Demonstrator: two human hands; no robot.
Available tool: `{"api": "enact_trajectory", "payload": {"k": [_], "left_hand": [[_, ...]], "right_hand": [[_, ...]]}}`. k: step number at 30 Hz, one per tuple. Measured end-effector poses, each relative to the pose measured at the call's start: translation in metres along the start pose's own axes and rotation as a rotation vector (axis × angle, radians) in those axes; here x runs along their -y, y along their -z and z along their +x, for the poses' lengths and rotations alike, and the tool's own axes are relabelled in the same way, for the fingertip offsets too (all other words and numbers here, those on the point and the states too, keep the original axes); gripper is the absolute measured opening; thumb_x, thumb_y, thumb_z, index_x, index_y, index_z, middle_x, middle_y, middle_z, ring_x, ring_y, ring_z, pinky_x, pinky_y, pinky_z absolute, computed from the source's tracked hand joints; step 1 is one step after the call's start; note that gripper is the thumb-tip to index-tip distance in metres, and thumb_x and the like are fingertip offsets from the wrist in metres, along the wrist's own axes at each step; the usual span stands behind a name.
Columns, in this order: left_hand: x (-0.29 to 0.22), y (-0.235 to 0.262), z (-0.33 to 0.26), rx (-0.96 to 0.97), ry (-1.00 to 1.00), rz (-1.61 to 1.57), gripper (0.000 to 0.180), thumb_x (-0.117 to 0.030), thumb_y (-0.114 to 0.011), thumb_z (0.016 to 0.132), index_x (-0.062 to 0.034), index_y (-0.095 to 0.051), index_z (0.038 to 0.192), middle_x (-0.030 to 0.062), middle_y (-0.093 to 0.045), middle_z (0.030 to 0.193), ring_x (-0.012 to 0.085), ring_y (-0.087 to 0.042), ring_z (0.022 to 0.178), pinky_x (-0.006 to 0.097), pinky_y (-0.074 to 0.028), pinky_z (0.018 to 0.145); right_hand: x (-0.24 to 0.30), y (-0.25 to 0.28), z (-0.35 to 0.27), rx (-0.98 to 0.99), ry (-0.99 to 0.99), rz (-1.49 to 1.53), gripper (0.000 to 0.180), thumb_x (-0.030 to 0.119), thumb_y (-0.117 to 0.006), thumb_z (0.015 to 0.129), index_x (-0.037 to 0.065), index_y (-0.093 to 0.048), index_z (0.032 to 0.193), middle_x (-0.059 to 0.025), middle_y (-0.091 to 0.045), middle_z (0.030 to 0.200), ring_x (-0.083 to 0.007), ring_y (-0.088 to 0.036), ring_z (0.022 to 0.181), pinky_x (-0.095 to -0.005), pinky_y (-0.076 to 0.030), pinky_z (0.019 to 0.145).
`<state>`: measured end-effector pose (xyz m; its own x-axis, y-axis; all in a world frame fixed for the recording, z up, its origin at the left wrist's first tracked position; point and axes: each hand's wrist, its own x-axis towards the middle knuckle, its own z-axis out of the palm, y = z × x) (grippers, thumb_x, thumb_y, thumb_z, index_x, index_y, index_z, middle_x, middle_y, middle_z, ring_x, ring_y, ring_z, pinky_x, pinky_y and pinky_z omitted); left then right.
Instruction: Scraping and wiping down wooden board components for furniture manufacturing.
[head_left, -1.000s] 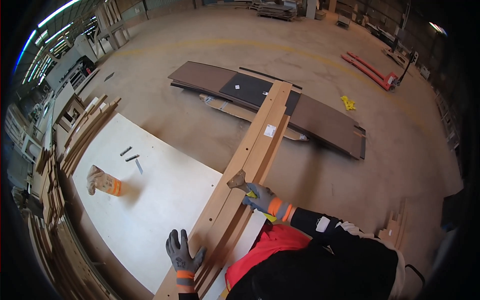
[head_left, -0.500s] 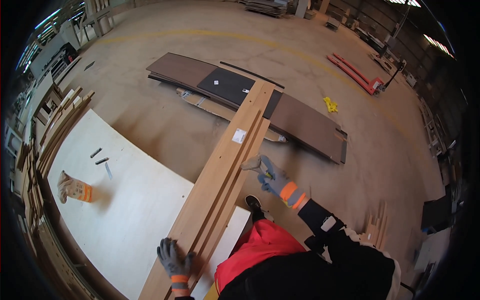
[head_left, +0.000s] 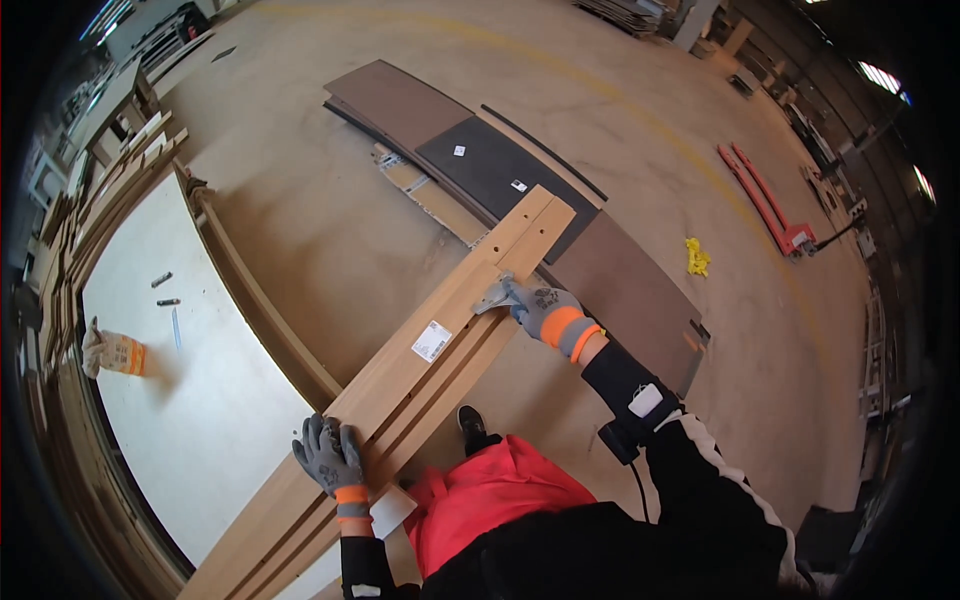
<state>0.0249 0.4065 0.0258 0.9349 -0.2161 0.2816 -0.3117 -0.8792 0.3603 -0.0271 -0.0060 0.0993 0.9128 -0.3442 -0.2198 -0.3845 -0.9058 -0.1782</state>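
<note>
A long light-brown wooden board (head_left: 385, 400) with lengthwise grooves lies slanting across the white table, its far end sticking out past the edge. A white label (head_left: 432, 341) is stuck on its face. My right hand (head_left: 549, 313), in a grey glove with an orange cuff, is closed around a putty knife (head_left: 493, 295). Its wide blade is against the board near the far end; the handle is mostly hidden in my fist. My left hand (head_left: 330, 455), gloved alike, rests on the board's left side nearer to me, fingers extended.
The white tabletop (head_left: 190, 400) holds a spare glove (head_left: 115, 353) and two small dark tools. Stacked dark and brown panels (head_left: 480, 165) lie on the floor beyond the board. A red pallet jack (head_left: 765, 205) and a yellow crumpled thing (head_left: 697, 257) are at the right.
My right hand has brought the putty knife down onto the board. My left hand remains on the board. The view has turned, so the table and panels appear shifted.
</note>
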Motion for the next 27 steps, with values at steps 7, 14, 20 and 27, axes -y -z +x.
{"api": "enact_trajectory", "payload": {"k": [7,14,20,27], "left_hand": [[-0.009,-0.007,0.004,-0.028,0.1,-0.041,0.015,-0.024,-0.062,0.087,-0.0098,-0.067,0.09,0.0071,-0.063,0.118,0.0252,-0.052,0.119,0.047,-0.027,0.109],[-0.018,-0.004,0.004,-0.054,0.13,-0.008,0.014,-0.022,-0.063,0.087,-0.0085,-0.066,0.089,0.0066,-0.063,0.117,0.0251,-0.053,0.118,0.047,-0.028,0.109],[-0.02,-0.004,0.005,-0.121,0.126,0.055,0.016,-0.023,-0.064,0.086,-0.0072,-0.067,0.089,0.0077,-0.064,0.114,0.0263,-0.054,0.116,0.047,-0.026,0.111],[-0.04,-0.019,0.003,-0.191,0.31,0.188,0.014,-0.021,-0.062,0.087,-0.0082,-0.067,0.091,0.0068,-0.064,0.118,0.0249,-0.053,0.119,0.047,-0.023,0.113]], "right_hand": [[0.0,0.023,0.039,0.212,0.076,-0.144,0.038,0.026,-0.047,0.091,0.012,-0.054,0.126,-0.0165,-0.068,0.102,-0.0342,-0.066,0.091,-0.0449,-0.051,0.076],[-0.017,0.045,0.063,0.31,0.275,-0.241,0.042,0.027,-0.047,0.09,0.015,-0.053,0.13,-0.0154,-0.068,0.098,-0.0336,-0.065,0.092,-0.0434,-0.049,0.08],[-0.032,0.064,0.086,0.468,0.476,-0.397,0.047,0.027,-0.046,0.091,0.018,-0.047,0.137,-0.0162,-0.068,0.098,-0.0346,-0.065,0.091,-0.0438,-0.05,0.079],[-0.044,0.076,0.114,0.525,0.752,-0.44,0.055,0.026,-0.049,0.092,0.025,-0.036,0.145,-0.0128,-0.067,0.084,-0.0331,-0.064,0.076,-0.0409,-0.049,0.068]]}}
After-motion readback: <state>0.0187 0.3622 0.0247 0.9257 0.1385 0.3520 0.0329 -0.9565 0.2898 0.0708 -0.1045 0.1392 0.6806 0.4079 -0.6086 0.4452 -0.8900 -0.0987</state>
